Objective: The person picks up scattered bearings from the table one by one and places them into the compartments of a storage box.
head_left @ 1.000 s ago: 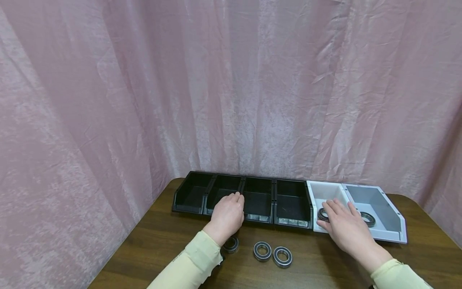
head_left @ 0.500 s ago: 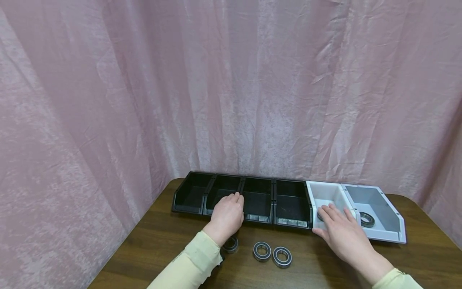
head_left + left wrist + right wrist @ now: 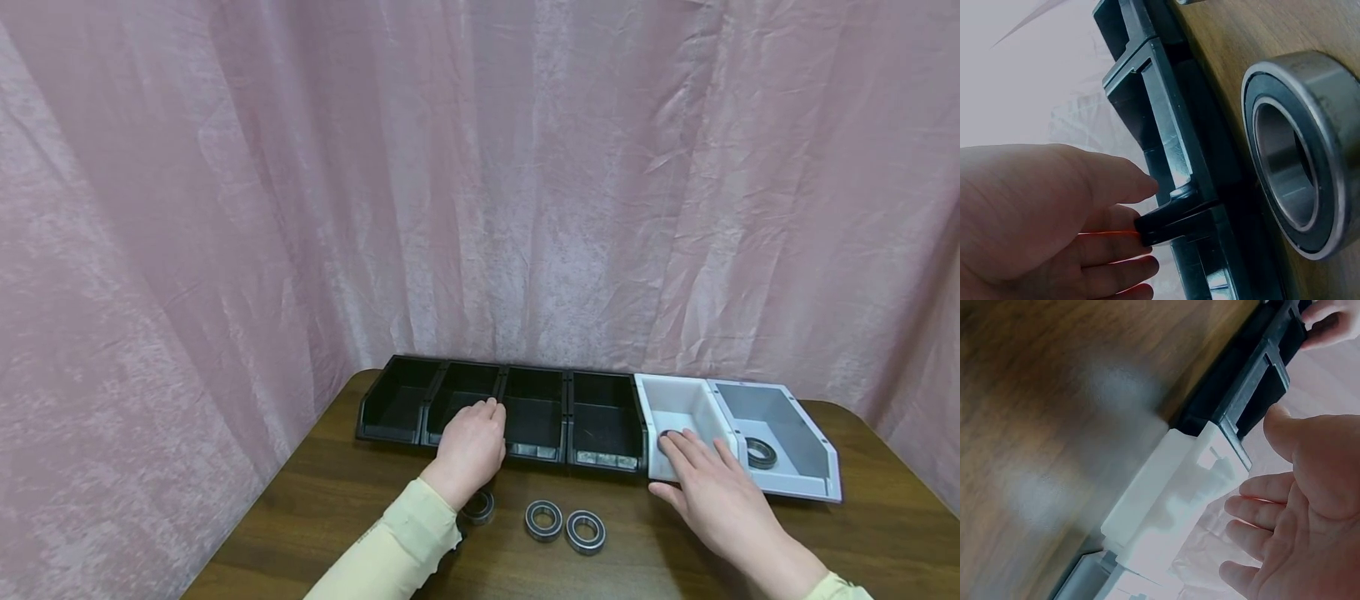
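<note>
My left hand (image 3: 471, 446) rests at the front of the black bins, by the divider between the second and third from the left. In the left wrist view, its thumb and fingers lie loosely about the divider's front end (image 3: 1172, 222). My right hand (image 3: 716, 496) hovers over the front of the white bin (image 3: 678, 400), fingers extended and spread, palm facing the bin. Nothing is in its grasp in the right wrist view. The edge of a ball bearing (image 3: 664, 438) in the white bin peeks out beside its fingertips; the rest is hidden.
Two bearings, one left (image 3: 543, 521) and one right (image 3: 586, 532), lie on the wooden table before the bins. Another bearing (image 3: 480, 507) sits partly behind my left wrist. The grey bin (image 3: 810, 450) at the right end holds a bearing (image 3: 761, 452). A pink curtain (image 3: 480, 183) hangs behind.
My right hand has shifted slightly left and toward me over the white bin, now covering more of the bearing in it. My left hand has stayed in place.
</note>
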The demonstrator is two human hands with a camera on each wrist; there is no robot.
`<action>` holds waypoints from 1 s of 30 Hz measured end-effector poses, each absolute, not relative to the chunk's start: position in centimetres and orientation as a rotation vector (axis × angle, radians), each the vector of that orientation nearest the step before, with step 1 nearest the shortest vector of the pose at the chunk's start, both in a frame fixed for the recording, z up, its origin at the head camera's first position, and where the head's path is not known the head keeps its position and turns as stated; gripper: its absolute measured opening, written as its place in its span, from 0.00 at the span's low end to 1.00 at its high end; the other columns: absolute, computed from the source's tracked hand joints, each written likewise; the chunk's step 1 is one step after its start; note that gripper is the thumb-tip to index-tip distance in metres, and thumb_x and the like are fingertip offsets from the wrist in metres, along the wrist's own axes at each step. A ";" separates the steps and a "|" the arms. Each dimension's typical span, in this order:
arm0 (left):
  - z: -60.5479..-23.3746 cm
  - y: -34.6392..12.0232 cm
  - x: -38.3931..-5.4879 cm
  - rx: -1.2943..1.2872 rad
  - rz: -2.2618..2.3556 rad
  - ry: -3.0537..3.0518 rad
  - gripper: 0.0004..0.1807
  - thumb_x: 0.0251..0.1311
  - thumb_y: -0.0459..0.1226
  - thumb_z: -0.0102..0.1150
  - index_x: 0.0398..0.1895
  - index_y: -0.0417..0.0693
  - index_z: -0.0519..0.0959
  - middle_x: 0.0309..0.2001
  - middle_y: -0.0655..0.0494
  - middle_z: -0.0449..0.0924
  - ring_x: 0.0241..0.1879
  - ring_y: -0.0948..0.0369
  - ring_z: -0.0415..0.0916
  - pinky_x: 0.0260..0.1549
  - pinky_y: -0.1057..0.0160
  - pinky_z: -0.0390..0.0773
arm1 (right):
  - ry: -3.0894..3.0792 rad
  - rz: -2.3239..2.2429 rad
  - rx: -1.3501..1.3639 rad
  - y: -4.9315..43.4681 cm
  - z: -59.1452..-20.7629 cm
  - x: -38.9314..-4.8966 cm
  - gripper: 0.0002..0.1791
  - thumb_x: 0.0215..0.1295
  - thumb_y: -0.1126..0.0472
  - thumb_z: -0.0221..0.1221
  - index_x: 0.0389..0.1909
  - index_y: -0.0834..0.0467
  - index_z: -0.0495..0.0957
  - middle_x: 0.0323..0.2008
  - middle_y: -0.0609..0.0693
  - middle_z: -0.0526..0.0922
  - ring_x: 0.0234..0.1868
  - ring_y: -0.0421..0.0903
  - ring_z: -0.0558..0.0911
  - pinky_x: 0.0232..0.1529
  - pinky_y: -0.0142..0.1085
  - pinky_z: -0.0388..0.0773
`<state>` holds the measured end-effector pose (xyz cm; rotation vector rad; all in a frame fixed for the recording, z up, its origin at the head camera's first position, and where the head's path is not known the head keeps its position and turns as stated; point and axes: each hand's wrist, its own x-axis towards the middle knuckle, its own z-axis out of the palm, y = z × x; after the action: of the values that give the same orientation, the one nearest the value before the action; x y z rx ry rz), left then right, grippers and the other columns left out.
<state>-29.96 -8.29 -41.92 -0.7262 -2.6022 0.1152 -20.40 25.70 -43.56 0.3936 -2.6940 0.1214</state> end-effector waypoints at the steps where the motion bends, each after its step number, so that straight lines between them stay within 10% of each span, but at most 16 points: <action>1: -41.9 -8.3 -30.0 -0.727 0.115 -2.600 0.25 0.69 0.41 0.74 0.64 0.36 0.85 0.65 0.42 0.86 0.64 0.50 0.85 0.67 0.51 0.82 | -2.690 0.116 0.396 25.7 -43.5 -20.3 0.38 0.71 0.45 0.73 0.70 0.67 0.79 0.69 0.66 0.81 0.74 0.68 0.76 0.76 0.70 0.63; 30: -41.9 -8.2 -30.0 -0.712 0.099 -2.631 0.25 0.70 0.41 0.74 0.65 0.36 0.84 0.66 0.41 0.85 0.65 0.49 0.85 0.68 0.50 0.81 | -2.665 0.081 0.555 23.1 -44.1 -17.8 0.39 0.70 0.43 0.74 0.71 0.65 0.80 0.71 0.62 0.81 0.76 0.62 0.76 0.77 0.63 0.66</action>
<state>-30.03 -8.18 -41.89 -0.7119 -2.6306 0.0994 -17.76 23.07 -44.11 0.5546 -2.6647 0.0813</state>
